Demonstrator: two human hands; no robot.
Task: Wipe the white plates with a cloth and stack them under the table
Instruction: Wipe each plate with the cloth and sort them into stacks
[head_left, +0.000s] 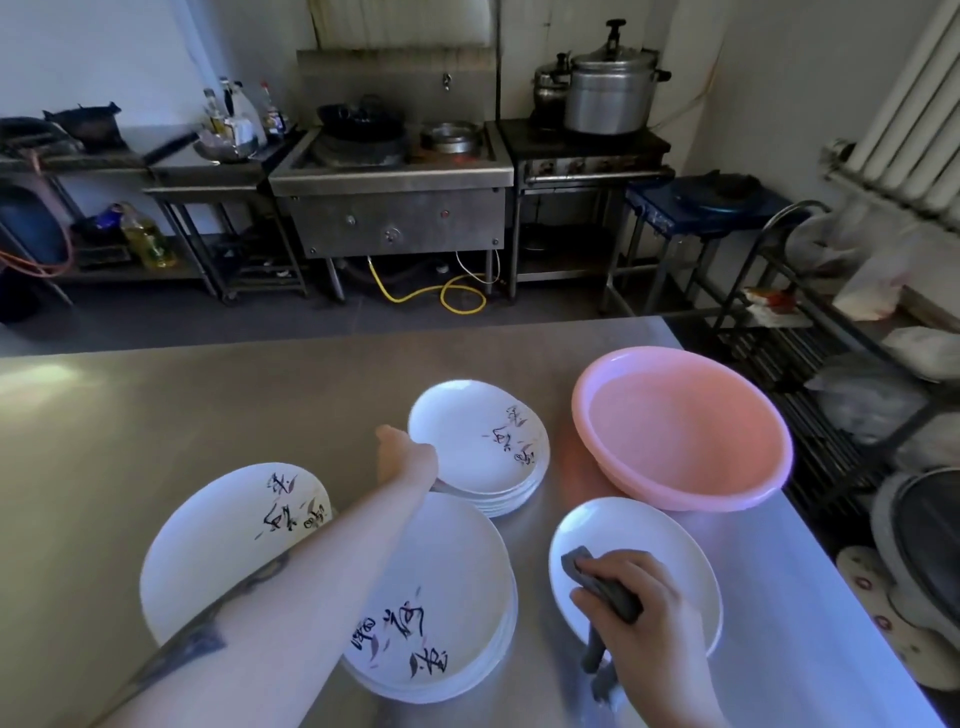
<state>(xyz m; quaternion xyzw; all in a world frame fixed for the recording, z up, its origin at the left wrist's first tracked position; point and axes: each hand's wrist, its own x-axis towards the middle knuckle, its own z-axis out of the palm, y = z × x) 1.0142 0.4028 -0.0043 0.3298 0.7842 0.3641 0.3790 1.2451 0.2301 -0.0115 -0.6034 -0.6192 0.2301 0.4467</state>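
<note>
My right hand (631, 605) curls around a grey cloth (602, 584) and presses it onto a single white plate (675, 540) that lies flat near the right front of the steel table (156, 415). One end of the cloth sticks out above my knuckles, the other hangs down past my wrist.

My left hand (405, 454) reaches forward across the table to the far stack of white plates (478, 436) and touches its left edge. My fingers are hidden behind the hand and the rim, so I cannot tell whether they grip a plate or only rest there.

Under my left forearm sits a near stack of larger plates (441, 597), dark brush lettering on the top one. To its left lies another large plate (218, 530) with the same lettering, partly covered by my arm.

Beyond the plate I am wiping stands a pink basin (680, 431), just beside the far stack — all of the plates are on the tabletop.

Across the floor stand a steel stove (389, 176) with a dark wok (358, 122), a big pressure cooker (610, 93) to its right, and bottles (234, 111) on the counter to its left. A wire rack (810, 332) with bags stands at the right.
</note>
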